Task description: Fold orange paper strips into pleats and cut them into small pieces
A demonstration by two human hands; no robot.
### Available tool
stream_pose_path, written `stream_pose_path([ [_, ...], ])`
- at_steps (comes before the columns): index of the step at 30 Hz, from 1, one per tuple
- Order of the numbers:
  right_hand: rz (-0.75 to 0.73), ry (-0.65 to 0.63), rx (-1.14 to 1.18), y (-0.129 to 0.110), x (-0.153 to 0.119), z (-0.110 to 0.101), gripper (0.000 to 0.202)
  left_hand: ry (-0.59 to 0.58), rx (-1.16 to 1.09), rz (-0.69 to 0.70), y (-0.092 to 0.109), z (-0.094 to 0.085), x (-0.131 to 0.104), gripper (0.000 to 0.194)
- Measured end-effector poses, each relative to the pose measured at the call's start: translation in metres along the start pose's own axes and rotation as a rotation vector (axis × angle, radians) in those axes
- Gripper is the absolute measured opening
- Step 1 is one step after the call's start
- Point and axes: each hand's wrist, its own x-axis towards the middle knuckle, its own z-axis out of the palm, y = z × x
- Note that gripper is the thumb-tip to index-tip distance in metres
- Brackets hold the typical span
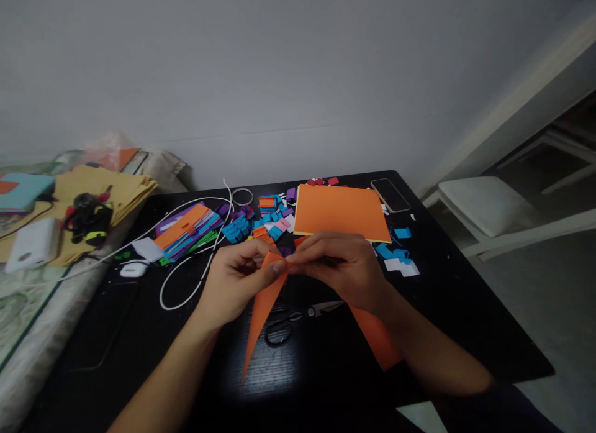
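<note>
Above the dark table, an orange paper piece (264, 309) tapers downward to a point. My left hand (237, 278) pinches its top edge between thumb and fingers. Close against it, my right hand (339, 265) has its fingertips pressed together on the same paper's upper corner. Another orange paper strip (376, 337) shows below my right hand and forearm; its middle is hidden, so I cannot tell whether the pieces join. Scissors (278, 333) with dark handles lie on the table below my hands, blades pointing right.
A stack of orange sheets (342, 212) lies at the back of the black table (465, 333). Left of it are folded paper bits (237, 230), coloured strips (189, 231), a white cable (162, 293) and a tape roll (242, 197). A phone (390, 195) rests back right.
</note>
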Motion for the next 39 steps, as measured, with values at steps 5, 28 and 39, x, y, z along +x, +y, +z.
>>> stream_pose_path([
  [5, 0.012, -0.002, -0.017, -0.0003, 0.0003, 0.0001, 0.02, 0.005, 0.007, -0.009, -0.0006, -0.0002, 0.0002, 0.018],
  [28, 0.016, 0.003, -0.029, 0.002, -0.0004, -0.0008, 0.018, 0.024, 0.03, -0.01, 0.0003, 0.0016, -0.0004, 0.019],
  [39, 0.036, 0.005, -0.005, 0.0015, 0.0002, -0.0008, 0.02, 0.027, 0.015, -0.014, -0.0012, 0.0013, -0.0002, 0.018],
])
